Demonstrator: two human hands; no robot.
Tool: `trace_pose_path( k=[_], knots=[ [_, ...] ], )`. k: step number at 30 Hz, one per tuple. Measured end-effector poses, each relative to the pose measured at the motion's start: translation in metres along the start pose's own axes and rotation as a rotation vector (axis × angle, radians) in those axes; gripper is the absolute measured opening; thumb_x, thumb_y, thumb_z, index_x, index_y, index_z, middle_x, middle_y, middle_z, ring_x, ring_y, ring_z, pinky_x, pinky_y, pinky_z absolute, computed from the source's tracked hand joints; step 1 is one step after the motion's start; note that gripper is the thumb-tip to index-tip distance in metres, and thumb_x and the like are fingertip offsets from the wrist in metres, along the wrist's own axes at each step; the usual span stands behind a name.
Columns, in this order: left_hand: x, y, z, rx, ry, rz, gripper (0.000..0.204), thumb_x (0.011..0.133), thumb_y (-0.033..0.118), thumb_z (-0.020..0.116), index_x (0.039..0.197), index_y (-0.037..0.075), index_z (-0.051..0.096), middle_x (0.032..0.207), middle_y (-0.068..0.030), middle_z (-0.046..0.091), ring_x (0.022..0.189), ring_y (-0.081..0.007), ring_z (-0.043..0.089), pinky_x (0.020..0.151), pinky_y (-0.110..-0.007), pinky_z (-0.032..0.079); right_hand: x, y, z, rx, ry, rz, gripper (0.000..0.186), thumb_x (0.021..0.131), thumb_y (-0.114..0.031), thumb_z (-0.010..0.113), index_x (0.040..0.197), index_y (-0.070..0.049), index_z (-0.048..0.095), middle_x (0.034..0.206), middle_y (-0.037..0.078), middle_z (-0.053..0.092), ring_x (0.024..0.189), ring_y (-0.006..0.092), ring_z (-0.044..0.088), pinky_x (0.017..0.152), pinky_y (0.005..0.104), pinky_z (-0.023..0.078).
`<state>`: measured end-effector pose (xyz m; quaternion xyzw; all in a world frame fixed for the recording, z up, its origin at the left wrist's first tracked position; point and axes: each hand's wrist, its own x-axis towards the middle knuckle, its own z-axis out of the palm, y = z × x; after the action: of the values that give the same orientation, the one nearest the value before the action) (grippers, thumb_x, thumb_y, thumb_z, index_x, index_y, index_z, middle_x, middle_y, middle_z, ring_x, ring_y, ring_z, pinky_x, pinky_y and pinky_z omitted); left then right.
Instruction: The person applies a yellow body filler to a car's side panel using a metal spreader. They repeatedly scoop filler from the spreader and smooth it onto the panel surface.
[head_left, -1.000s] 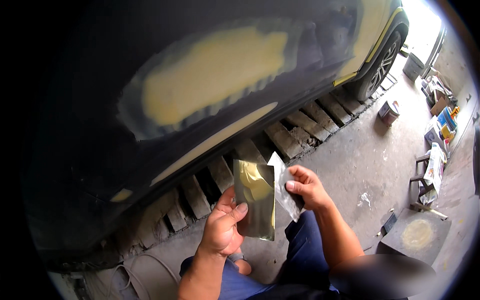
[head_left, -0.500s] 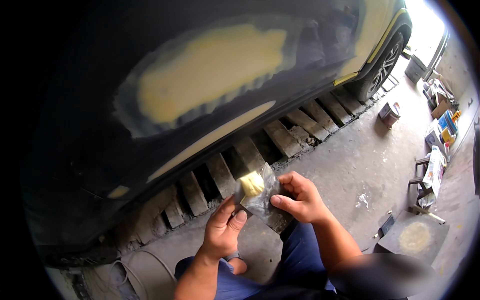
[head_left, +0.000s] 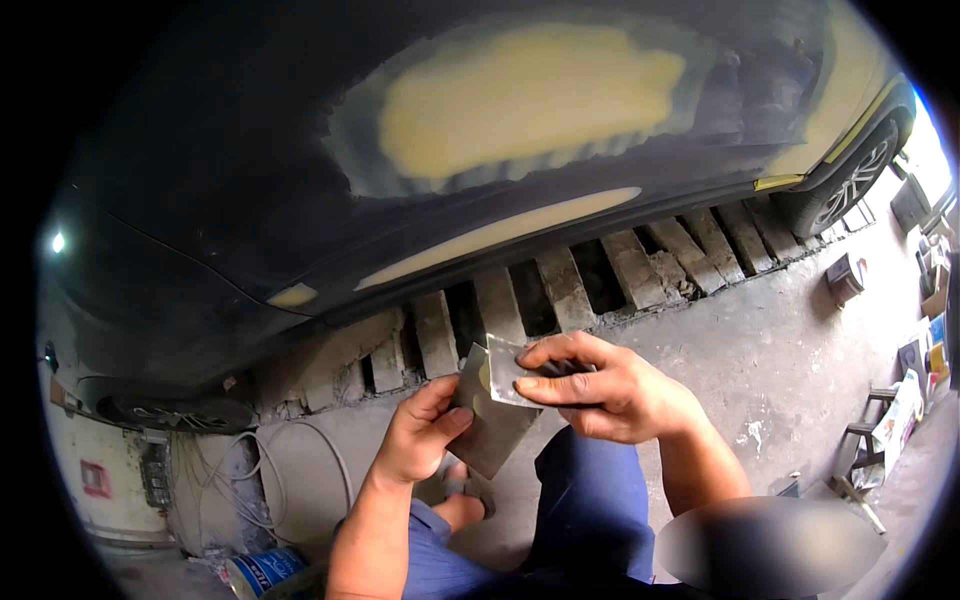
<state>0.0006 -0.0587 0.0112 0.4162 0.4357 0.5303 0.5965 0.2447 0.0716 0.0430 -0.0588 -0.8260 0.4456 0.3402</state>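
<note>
My left hand (head_left: pixel 418 435) grips a flat grey putty spreader (head_left: pixel 500 440) by its left edge, thumb on top. In my right hand (head_left: pixel 620 390), a second spreader (head_left: pixel 507 372) with a pale, shiny face is pinched between thumb and fingers. Its edge rests against or just over the first blade; I cannot tell which. A little yellow putty (head_left: pixel 484 376) shows between the two blades, and most of it is hidden. Beyond my hands stands a dark car side (head_left: pixel 250 150) with a large pale-yellow filler patch (head_left: pixel 530 95) and a long narrow one (head_left: pixel 500 235) lower down.
Slats with dark gaps (head_left: pixel 565 288) run along the floor beneath the car. A rear or front wheel (head_left: pixel 855 185) and a paint can (head_left: pixel 845 278) are at right. Small stools (head_left: pixel 865 435) stand farther right; a hose (head_left: pixel 340 460) and blue tub (head_left: pixel 265 572) lie left.
My view has swung left, so the car sits farther right. The right spreader has tilted and come over the left one, and the yellow putty lump that lay in plain sight is now mostly covered.
</note>
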Motion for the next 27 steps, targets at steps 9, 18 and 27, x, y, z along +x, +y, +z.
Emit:
trace_pose_path(
  k=[9, 18, 27],
  knots=[
    [0.006, 0.005, 0.012, 0.119, 0.08, 0.24, 0.039, 0.097, 0.004, 0.047, 0.135, -0.003, 0.04, 0.121, -0.0079, 0.059, 0.111, -0.0118, 0.053, 0.098, -0.025, 0.037, -0.01, 0.002, 0.02, -0.627, 0.387, 0.123, 0.044, 0.07, -0.015, 0.076, 0.114, -0.015, 0.066, 0.116, 0.012, 0.057, 0.11, 0.0347, 0.053, 0.092, 0.0447, 0.044],
    [-0.004, 0.009, -0.031, 0.494, 0.178, 0.308, 0.038, 0.096, 0.004, 0.047, 0.133, -0.004, 0.043, 0.091, -0.0048, 0.063, 0.077, -0.0069, 0.053, 0.07, -0.02, 0.042, 0.023, -0.005, 0.102, -0.894, 0.218, 0.157, 0.042, 0.069, -0.019, 0.076, 0.11, -0.021, 0.065, 0.121, 0.007, 0.054, 0.116, 0.0327, 0.049, 0.091, 0.045, 0.041],
    [-0.03, 0.057, -0.143, -0.067, 0.256, 0.615, 0.045, 0.091, 0.004, 0.049, 0.133, -0.004, 0.038, 0.125, -0.0155, 0.052, 0.115, -0.0232, 0.051, 0.101, -0.038, 0.038, 0.036, 0.026, 0.126, 0.857, 0.866, 0.502, 0.06, 0.081, -0.006, 0.053, 0.14, -0.009, 0.042, 0.125, 0.008, 0.051, 0.11, 0.018, 0.053, 0.085, 0.0352, 0.047]
  ],
)
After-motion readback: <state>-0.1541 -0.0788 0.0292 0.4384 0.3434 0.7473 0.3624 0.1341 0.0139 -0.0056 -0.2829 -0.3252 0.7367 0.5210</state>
